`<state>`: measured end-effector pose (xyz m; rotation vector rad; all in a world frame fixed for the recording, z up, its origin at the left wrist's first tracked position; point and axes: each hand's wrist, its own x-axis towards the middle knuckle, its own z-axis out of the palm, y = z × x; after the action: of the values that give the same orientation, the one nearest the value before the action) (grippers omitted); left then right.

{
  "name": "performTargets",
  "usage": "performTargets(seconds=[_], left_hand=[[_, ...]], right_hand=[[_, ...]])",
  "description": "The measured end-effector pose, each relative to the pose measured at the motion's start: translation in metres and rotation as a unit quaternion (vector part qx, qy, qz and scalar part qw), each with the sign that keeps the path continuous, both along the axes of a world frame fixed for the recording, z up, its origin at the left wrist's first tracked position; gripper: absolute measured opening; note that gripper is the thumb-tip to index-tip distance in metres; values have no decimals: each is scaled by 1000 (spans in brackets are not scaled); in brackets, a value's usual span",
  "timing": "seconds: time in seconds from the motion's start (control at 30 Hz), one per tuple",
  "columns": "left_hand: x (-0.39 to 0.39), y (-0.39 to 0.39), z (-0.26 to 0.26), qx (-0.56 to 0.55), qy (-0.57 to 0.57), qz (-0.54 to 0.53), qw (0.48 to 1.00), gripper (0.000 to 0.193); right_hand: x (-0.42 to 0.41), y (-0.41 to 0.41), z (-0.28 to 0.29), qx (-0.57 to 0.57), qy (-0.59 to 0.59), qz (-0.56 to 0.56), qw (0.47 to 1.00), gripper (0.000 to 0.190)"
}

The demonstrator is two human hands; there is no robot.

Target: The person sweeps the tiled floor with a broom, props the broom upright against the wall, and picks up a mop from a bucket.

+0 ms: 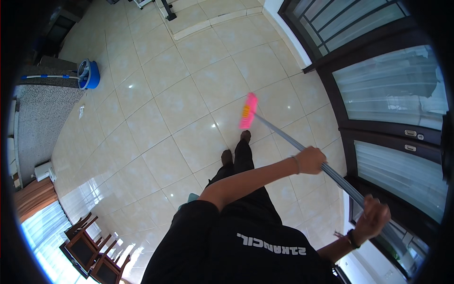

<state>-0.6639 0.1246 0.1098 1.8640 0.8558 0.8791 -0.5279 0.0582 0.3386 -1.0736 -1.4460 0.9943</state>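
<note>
A broom with a pink and yellow head (pixel 249 110) and a long grey handle (pixel 283 135) slants across the view, its head over the floor tiles just beyond my feet. My left hand (pixel 310 160) is closed around the middle of the handle. Further up, near the handle's top end, my right hand (pixel 373 216) grips it too, with a dark band on the wrist. The broom head is slightly blurred; whether its bristles touch the floor I cannot tell.
Dark-framed glass doors (pixel 390 85) with white curtains line the right side. A blue mop bucket (pixel 93 75) with its mop stands at the far left. Wooden chairs (pixel 83 246) are at lower left. A low tiled step (pixel 193 30) and a black metal foot (pixel 170 16) lie ahead.
</note>
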Motion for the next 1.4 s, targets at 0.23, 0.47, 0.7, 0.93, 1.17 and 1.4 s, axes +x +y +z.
performTargets(seconds=[0.23, 0.47, 0.7, 0.93, 1.17, 1.4], left_hand=[[41, 73, -67, 31, -52, -29, 998, 29], [-65, 101, -152, -2, 118, 11, 993, 15], [-183, 79, -160, -67, 245, 30, 967, 22], [-134, 96, -97, -47, 201, 74, 976, 21], [-19, 125, -42, -13, 38, 50, 998, 7], [-42, 115, -114, 8, 121, 40, 992, 12]], right_hand=[[-15, 49, -53, 61, -260, -10, 964, 32], [-74, 106, -128, -11, -104, 123, 987, 33], [-119, 115, -176, -97, 45, 162, 981, 31], [-76, 131, -126, -61, 89, 79, 991, 39], [-43, 127, -36, 24, -22, 54, 998, 41], [-71, 135, -98, -31, -1, 76, 997, 40]])
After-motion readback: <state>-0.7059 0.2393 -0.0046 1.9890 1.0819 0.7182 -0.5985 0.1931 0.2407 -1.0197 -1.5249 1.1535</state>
